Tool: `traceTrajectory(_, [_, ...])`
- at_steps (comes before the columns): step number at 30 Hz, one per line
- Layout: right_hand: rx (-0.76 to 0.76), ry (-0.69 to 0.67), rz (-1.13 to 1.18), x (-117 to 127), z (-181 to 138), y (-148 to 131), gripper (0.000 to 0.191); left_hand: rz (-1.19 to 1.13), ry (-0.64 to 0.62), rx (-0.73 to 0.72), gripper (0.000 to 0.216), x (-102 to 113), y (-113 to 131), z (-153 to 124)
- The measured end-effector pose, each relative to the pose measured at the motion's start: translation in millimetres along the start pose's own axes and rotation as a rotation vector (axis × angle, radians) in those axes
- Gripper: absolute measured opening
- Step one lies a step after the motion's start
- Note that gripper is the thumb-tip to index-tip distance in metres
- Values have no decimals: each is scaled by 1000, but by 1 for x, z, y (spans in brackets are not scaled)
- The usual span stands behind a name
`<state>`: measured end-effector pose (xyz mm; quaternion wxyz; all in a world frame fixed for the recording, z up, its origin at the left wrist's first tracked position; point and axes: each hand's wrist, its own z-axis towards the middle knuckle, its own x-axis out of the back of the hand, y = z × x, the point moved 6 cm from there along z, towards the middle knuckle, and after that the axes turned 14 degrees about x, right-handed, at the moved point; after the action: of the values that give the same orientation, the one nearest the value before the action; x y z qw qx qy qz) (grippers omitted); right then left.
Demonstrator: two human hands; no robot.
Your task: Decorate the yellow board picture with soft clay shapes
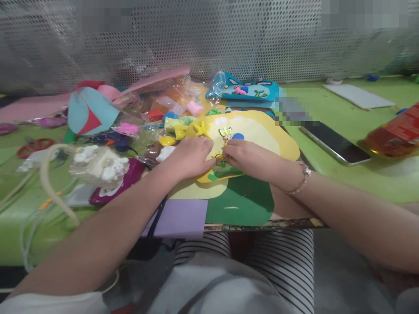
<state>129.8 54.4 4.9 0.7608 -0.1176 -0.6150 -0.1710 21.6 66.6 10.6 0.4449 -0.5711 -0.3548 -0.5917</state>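
Note:
A yellow cloud-shaped paper card point(286, 144) lies in front of me, with a yellow star point(202, 129), a blue disc point(238, 136), a small figure point(225, 133) and green patches along its lower part. My left hand point(191, 157) rests on the card's left side, thumb apart from the fingers, holding nothing that I can see. Over the card's middle, my right hand point(244, 155) has its fingers bent and pressed together, tips down near a small yellow, dark-lined shape. Whatever those fingertips pinch is too small or hidden to make out.
Under the card lie green paper point(242, 200) and purple paper point(183, 216). Bags of coloured clay point(170, 107) pile up behind. At left are red-handled scissors point(36, 147) and a decorated purple case point(131, 179); at right, a phone point(335, 143) and a drink bottle point(397, 133).

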Motion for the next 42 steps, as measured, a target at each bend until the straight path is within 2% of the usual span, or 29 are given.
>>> traceTrajectory(6, [-62,11,34,6,-2,0,9,21,21,-12,35,-1,2,-1])
traceTrajectory(14, [30,-51,-114,2,2,-4,20,13,0,1,33,-1,1,0])
traceTrajectory(23, [82,-100,-182,2,-1,-2,17,2,8,-11,39,-1,1,0])
traceTrajectory(29, [48,-84,-122,6,1,2,21,10,15,-2,39,-1,1,0])
traceTrajectory(36, [-67,4,38,9,2,10,18,37,74,33,47,-2,7,2])
traceTrajectory(42, [-73,3,55,9,1,9,19,62,83,42,47,-3,8,4])
